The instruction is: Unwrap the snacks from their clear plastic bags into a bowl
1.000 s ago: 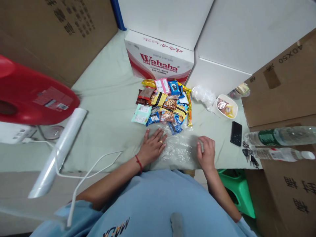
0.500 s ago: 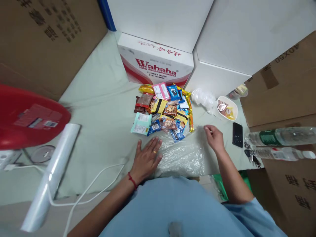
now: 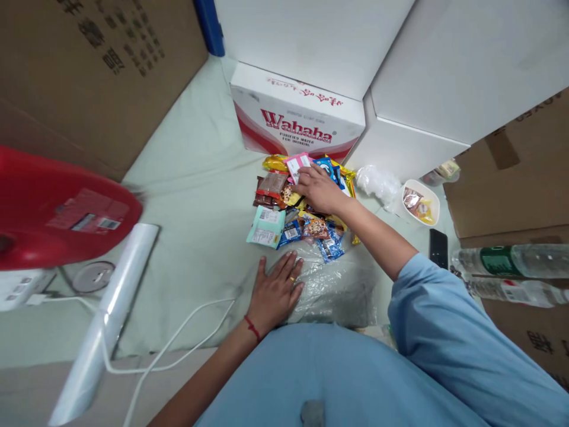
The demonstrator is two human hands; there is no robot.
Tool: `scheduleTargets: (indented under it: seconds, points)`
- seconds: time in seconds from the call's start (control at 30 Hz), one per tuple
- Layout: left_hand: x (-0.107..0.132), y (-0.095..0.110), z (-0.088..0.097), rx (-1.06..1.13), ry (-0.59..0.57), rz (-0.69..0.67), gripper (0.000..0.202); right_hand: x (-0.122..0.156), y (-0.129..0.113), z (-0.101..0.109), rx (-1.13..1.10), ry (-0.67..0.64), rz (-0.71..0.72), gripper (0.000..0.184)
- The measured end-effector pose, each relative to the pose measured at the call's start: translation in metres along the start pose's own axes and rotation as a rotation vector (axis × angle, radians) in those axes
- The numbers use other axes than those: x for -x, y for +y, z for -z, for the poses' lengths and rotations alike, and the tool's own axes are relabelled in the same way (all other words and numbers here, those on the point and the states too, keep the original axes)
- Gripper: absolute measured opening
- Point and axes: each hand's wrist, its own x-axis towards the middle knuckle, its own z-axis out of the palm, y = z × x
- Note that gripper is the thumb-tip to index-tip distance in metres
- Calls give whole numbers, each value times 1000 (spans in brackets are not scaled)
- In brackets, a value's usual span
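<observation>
My left hand (image 3: 276,293) lies flat with fingers spread, at the left edge of a clear plastic sheet or bag (image 3: 331,290). Over a pile of wrapped snacks stretches my right hand (image 3: 319,188), its fingers apart and bent downward. Its fingertips are at a pink-and-white packet (image 3: 297,166) and a yellow-and-black packet beneath; whether they press on either is unclear. Around the hand lie a red-brown packet (image 3: 272,184), a mint-green packet (image 3: 267,226), a blue packet (image 3: 326,166) and a cookie packet (image 3: 315,227). Part of the pile is hidden under the hand.
Behind the pile stands a Wahaha carton (image 3: 297,121). To the right are crumpled clear plastic (image 3: 377,184), a white bowl (image 3: 438,204) of packets, a phone (image 3: 438,249) and bottles (image 3: 511,261). A plastic film roll (image 3: 106,320) and white cable (image 3: 178,320) lie left.
My right hand has moved from the sheet's right side up and left onto the snack pile, its curled fingers now extended. The left hand stays on the sheet's edge. The view has shifted slightly.
</observation>
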Motion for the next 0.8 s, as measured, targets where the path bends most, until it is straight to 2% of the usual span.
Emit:
scheduleTargets:
  seconds: [0.07, 0.2, 0.3, 0.4, 0.57, 0.63, 0.8]
  points:
    - [0, 0, 0, 11, 1, 2, 53, 17, 5, 5, -53, 57, -109, 30]
    - [0, -2, -3, 27, 5, 5, 53, 68, 17, 16, -341, 251, -435, 32]
    - [5, -4, -6, 34, 13, -6, 54, 96, 19, 15, -626, 249, -595, 38]
    - [12, -5, -8, 29, 23, -30, 53, 100, 16, 6, -733, 186, -578, 41]
    - [20, -4, -5, -1, 34, -31, 50, 72, 17, -10, -434, 87, -419, 36]
    - [20, -3, -5, -10, 38, -27, 50, 66, 20, -13, -413, 56, -439, 36]
    - [19, -3, -4, 0, 38, -31, 51, 71, 27, -14, -530, 70, -596, 33]
